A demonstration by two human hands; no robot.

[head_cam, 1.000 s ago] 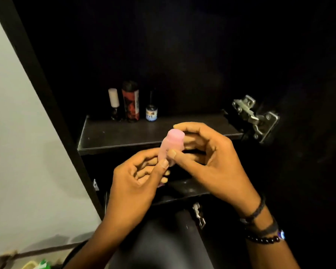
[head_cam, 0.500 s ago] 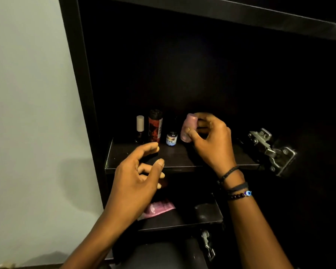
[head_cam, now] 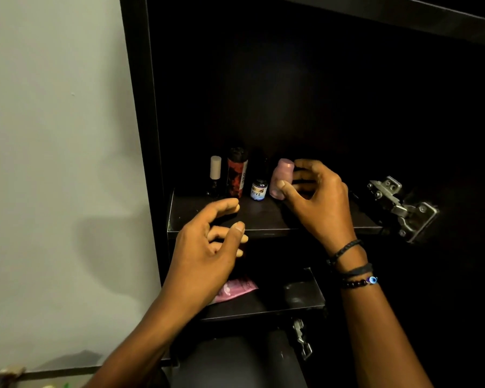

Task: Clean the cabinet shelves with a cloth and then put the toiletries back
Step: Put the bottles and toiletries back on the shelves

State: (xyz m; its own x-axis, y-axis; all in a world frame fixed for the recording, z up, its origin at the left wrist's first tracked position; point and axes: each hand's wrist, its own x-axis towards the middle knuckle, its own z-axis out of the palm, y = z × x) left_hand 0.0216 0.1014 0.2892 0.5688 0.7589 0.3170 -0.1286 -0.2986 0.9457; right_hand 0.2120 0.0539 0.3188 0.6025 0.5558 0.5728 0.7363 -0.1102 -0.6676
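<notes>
Right hand (head_cam: pixel 317 203) grips pink bottle (head_cam: pixel 282 177), upright at back of upper shelf (head_cam: pixel 263 219), just beside small blue-label bottle (head_cam: pixel 259 189). Left hand (head_cam: pixel 207 247) open, empty, at shelf's front edge.

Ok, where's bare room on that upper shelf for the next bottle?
Right of the pink bottle held by the right hand, toward the hinge, and the shelf's front strip. The back-left is crowded: white-capped bottle, red can, small blue bottle.
</notes>
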